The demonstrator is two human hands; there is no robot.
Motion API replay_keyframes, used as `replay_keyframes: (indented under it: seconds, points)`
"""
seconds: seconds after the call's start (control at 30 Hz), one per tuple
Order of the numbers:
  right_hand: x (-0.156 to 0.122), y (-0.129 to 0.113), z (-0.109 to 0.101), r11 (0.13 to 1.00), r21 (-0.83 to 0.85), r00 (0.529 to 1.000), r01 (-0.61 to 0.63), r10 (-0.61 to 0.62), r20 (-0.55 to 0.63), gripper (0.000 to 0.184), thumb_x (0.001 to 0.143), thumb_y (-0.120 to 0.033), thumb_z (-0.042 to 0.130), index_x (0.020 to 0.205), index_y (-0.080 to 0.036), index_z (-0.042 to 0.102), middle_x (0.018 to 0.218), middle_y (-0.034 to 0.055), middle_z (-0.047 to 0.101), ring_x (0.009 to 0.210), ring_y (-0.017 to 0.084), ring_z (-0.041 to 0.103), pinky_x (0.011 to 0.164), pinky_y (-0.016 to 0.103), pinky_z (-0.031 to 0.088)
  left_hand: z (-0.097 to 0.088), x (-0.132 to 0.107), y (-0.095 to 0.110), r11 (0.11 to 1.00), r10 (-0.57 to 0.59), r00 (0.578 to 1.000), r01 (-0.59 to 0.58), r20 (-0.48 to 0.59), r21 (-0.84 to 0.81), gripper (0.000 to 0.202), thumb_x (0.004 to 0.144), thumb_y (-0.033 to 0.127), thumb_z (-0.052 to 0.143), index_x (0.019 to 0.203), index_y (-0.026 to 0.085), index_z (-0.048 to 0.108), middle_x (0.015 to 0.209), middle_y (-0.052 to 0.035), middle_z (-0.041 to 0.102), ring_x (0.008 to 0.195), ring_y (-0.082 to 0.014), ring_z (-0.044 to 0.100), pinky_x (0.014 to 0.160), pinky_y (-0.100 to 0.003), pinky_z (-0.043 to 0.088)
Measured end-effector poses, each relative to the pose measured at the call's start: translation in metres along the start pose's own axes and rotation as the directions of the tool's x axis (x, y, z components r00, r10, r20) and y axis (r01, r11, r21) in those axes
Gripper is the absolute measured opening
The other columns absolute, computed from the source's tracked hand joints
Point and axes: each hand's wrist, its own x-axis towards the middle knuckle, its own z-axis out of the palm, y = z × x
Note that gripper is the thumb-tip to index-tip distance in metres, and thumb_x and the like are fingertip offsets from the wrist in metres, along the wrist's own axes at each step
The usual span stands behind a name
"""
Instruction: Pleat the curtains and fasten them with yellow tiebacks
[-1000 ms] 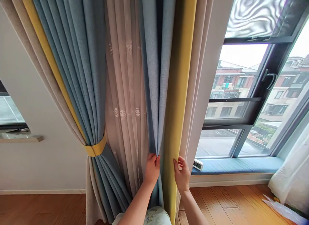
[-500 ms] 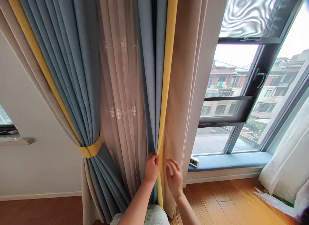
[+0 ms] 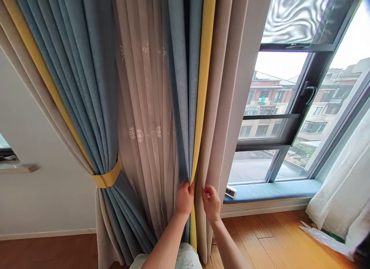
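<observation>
My left hand (image 3: 185, 198) is closed on the gathered edge of the right-hand curtain, where its blue panel (image 3: 180, 107) meets the yellow stripe (image 3: 202, 107). Just to the right, my right hand (image 3: 211, 202) pinches a fold of the same curtain's beige panel (image 3: 216, 118). That beige cloth now hangs in two long pleats. Between the two curtains is a sheer pinkish curtain (image 3: 141, 99) with white embroidered motifs. On the left, a blue curtain (image 3: 78, 76) with yellow and beige edges is drawn in by a yellow tieback (image 3: 107, 178).
A window (image 3: 271, 132) with dark frames is on the right, above a blue-cushioned sill (image 3: 274, 191). A small digital display (image 3: 230, 191) rests on the sill's left end. A white curtain (image 3: 338, 192) and clear plastic (image 3: 326, 240) are near the wooden floor (image 3: 251, 246) at right.
My right hand has closed from a loose curl onto the beige cloth, which has folded into pleats. My left hand keeps its hold, shifted slightly right in view.
</observation>
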Motion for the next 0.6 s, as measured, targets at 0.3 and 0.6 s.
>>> replay_keyframes:
  seconds: [0.3, 0.6]
  points:
    - [-0.028, -0.016, 0.011, 0.995, -0.012, 0.995, 0.102, -0.102, 0.007, 0.013, 0.077, -0.033, 0.046, 0.077, -0.02, 0.051, 0.071, 0.0015, 0.057, 0.068, 0.016, 0.054, 0.065, 0.028, 0.041, 0.0, 0.0, 0.006, 1.0, 0.002, 1.0, -0.002, -0.01, 0.026, 0.03, 0.087, 0.026, 0.031, 0.094, 0.016, 0.059, 0.1, -0.0102, 0.06, 0.093, -0.0201, 0.057, 0.081, -0.033, 0.044]
    - [-0.03, -0.016, 0.011, 0.991, 0.056, 0.991, 0.124, -0.126, 0.035, 0.011, 0.076, -0.028, 0.046, 0.083, -0.019, 0.05, 0.073, 0.0009, 0.056, 0.067, 0.014, 0.053, 0.064, 0.027, 0.042, -0.006, 0.0, 0.003, 0.995, -0.076, 0.997, 0.078, -0.026, 0.058, 0.028, 0.086, 0.026, 0.033, 0.091, 0.015, 0.059, 0.099, -0.0101, 0.061, 0.093, -0.0198, 0.057, 0.081, -0.032, 0.045]
